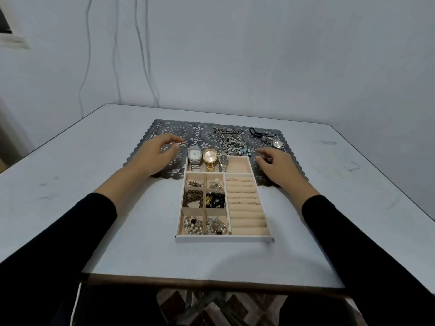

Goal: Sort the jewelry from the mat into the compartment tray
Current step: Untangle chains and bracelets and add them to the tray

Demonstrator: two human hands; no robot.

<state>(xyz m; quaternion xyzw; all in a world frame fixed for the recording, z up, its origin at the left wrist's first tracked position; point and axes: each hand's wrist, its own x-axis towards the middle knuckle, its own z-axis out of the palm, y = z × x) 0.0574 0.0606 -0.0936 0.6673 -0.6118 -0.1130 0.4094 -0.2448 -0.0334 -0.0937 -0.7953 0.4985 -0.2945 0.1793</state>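
A white compartment tray point(224, 238) with beige lining sits mid-table, its far end on the dark lace mat point(164, 130). Its far row holds a silver watch point(195, 155), a gold watch point(210, 157) and a small dark-faced watch point(223, 160). Small cells hold beads, pearls and trinkets; rings sit in the ring rolls point(244, 198). On the mat lie a tangle of silver chains point(231, 140), a small ring point(210, 136), a black cord point(257, 132) and a square-faced watch point(275, 143). My left hand point(155, 156) hovers open left of the tray. My right hand point(276, 167) hovers open at its right far corner.
The pale table point(94, 208) ends at a brown front edge close to me. A plain wall with hanging white cables point(143, 55) stands behind the table. Patterned floor shows below the front edge.
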